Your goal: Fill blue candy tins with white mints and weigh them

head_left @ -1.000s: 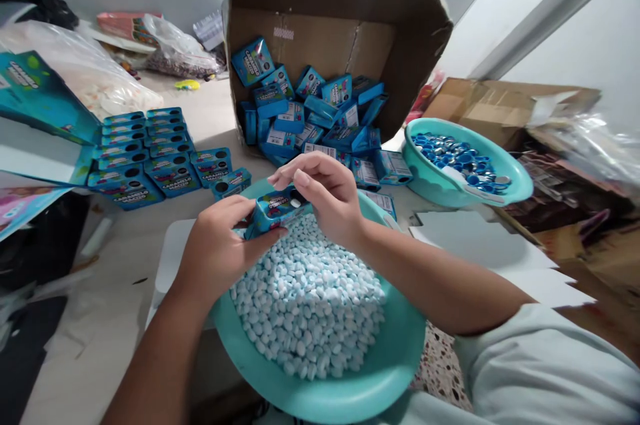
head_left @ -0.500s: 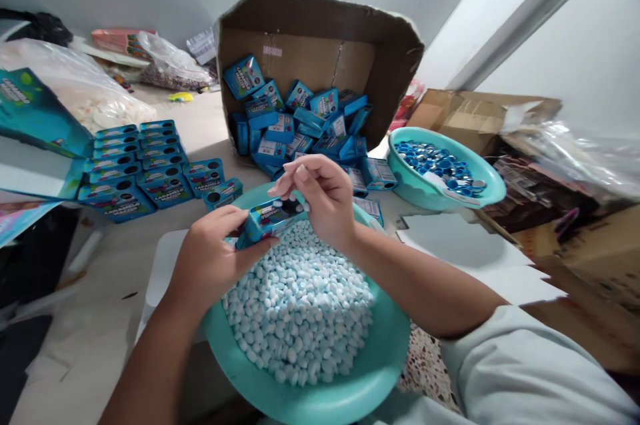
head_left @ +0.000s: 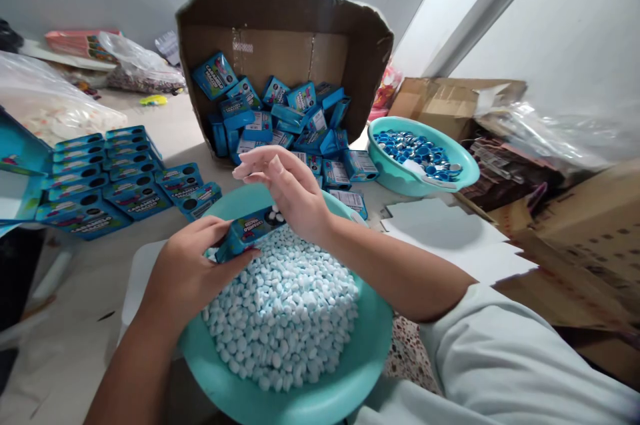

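Note:
My left hand (head_left: 187,265) grips a small blue box (head_left: 250,228) by its left end, over the upper left of a turquoise basin (head_left: 367,351). White and pale blue candies (head_left: 285,298) fill the basin's middle. Above the box's right end, my right hand (head_left: 287,191) is cupped, its fingers together and the thumb near them. A few white candies lie at the box's dark round hole, against the edge of my right palm. The inside of that palm is mostly hidden.
A tilted cardboard carton (head_left: 285,45) of blue boxes stands behind the basin. Stacked blue boxes (head_left: 135,195) are at left. To the right are a smaller turquoise basin (head_left: 400,178) of blue and silver pieces and white card sheets (head_left: 450,238).
The whole view has shifted, so things appear further left. The box is tilted more, its right end higher. My right hand's fingers are straighter, and the loose candies now sit at the hole.

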Motion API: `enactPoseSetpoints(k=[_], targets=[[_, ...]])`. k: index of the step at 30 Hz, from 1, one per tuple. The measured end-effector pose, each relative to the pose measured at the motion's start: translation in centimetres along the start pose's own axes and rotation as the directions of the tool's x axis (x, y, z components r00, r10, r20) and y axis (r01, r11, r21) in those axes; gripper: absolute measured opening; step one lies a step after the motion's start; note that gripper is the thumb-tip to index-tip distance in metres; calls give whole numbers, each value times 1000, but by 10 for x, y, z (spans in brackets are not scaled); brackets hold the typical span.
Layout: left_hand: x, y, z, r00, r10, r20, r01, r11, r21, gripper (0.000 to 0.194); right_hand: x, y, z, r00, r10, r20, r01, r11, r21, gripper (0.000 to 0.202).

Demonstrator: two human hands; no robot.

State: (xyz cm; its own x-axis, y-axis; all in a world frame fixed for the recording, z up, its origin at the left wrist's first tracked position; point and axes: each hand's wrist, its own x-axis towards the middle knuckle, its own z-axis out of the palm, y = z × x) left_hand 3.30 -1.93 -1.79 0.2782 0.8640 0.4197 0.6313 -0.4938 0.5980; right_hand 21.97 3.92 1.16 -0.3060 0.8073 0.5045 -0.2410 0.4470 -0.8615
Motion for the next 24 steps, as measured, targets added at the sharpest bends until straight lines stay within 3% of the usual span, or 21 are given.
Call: enactPoseSetpoints(k=[4,8,12,16,19,22,24], targets=[[0,1,-1,1000,6,-8,-6,1000,18,18,1,-3,-1,999,37,-8,-38,999,-22,32],[1,3,-2,997,36,-69,-34,999,35,26,7,-5,-11,998,10,-66,-23,979,-201,18],[1,2,-3,981,-31,-190,48,995,84,36,11,-8,-21,996,66,67,-24,868,-495,7],[0,3,-2,981,-52,-189,73,991,109,35,10,-9,-22,991,102,83,-27,772,-635,8],[1,6,-2,984,-49,-171,68,992,110,33,10,-10,-21,987,72,143,39,757,-652,10],[1,6,-4,975,-83,-206,106,989,101,33,12,-12,-22,962,21,272,135,831,-540,14],[0,5,-4,962,-123,-246,144,987,73,32,14,-9,-23,975,10,221,89,898,-431,20]])
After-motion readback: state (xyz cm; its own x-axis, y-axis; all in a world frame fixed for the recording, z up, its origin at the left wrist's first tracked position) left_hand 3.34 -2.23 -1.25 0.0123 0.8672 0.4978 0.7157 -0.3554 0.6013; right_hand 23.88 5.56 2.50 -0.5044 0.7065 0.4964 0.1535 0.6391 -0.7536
